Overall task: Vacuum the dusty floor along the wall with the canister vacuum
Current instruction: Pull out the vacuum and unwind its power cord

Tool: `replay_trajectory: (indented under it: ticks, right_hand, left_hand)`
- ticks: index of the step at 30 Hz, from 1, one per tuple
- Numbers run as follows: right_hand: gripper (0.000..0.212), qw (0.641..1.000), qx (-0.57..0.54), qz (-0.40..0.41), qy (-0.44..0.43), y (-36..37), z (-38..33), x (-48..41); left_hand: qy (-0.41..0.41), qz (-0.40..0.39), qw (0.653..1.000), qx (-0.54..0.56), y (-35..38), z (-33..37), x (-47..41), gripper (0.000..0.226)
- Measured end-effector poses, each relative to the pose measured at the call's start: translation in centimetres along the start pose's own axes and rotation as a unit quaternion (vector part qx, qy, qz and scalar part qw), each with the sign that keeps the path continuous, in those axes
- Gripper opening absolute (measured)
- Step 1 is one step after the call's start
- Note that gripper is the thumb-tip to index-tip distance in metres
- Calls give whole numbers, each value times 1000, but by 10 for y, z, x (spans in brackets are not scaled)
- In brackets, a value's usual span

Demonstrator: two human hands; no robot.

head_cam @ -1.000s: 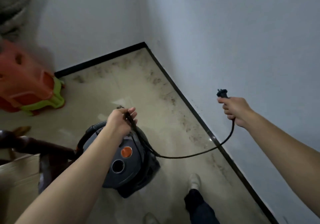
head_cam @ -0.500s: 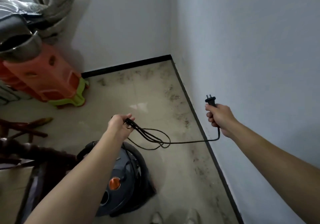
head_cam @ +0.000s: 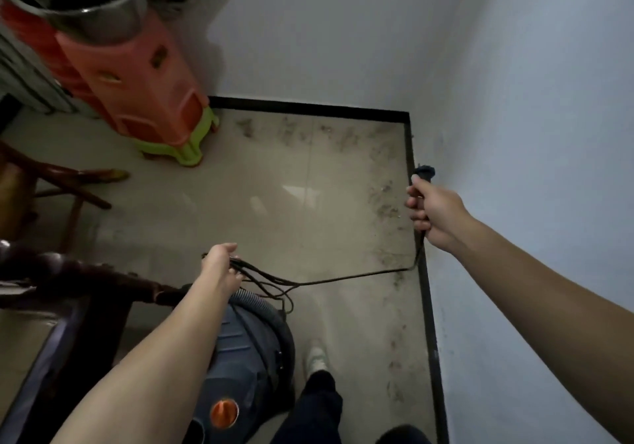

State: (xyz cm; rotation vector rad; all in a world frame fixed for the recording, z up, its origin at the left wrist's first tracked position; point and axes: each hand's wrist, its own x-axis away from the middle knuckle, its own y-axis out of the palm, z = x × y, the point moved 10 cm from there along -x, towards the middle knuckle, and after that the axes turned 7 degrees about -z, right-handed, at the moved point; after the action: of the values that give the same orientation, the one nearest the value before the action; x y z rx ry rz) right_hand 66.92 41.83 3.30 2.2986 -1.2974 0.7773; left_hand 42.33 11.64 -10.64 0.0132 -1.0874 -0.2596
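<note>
A grey canister vacuum (head_cam: 248, 351) with an orange knob stands on the floor at the bottom centre, under my left forearm. My left hand (head_cam: 221, 265) grips several loops of its black power cord (head_cam: 346, 277) just above the canister. The cord runs right across the floor and up to my right hand (head_cam: 434, 208), which grips it just below the black plug (head_cam: 424, 171), held up near the right wall. Dark dust patches (head_cam: 384, 200) lie on the beige tiled floor along the black skirting of both walls.
A stack of orange and green plastic stools (head_cam: 137, 83) with a metal pot (head_cam: 85, 0) on top stands at the back left. Dark wooden furniture (head_cam: 68, 182) fills the left side. My feet (head_cam: 315, 357) are next to the vacuum. The white right wall (head_cam: 531, 100) is close.
The view has swung left and tilted up, showing more of the stools. Both hands still hold the cord, which now runs longer between them, and the vacuum sits lower in view.
</note>
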Motion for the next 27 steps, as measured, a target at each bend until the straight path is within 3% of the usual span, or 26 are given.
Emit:
replay_trajectory:
  ticks: [4, 7, 11, 14, 18, 20, 22, 23, 27]
  right_hand:
    - [36, 994, -67, -63, 58, 53, -8, -41]
    - [38, 983, -123, -100, 90, 87, -22, -66]
    - [41, 963, -202, -132, 122, 124, -48, -91]
    - [41, 947, -255, -149, 128, 146, -76, -108]
    - [41, 914, -336, -192, 123, 161, -131, -138]
    - [42, 897, -365, -221, 117, 161, -164, -155]
    - [44, 887, -381, -239, 105, 152, -198, -173]
    - [44, 885, -388, -240, 97, 143, -215, -182]
    - [46, 872, -434, -219, 59, 98, -281, -215]
  left_hand:
    - [35, 112, 989, -92, -37, 22, -28, 16]
    - [70, 135, 958, -243, -34, 39, -44, 30]
    - [104, -10, 867, -488, 38, 36, -47, 50]
    - [120, -116, 791, -589, 111, 20, -41, 77]
    - [141, -196, 762, -601, 197, 18, -39, 96]
    - [148, -205, 757, -602, 236, 28, -44, 77]
    - [147, -204, 751, -610, 271, 40, -51, 32]
    - [147, -202, 752, -610, 285, 47, -55, 23]
    - [184, -150, 768, -595, 322, 90, -68, 28]
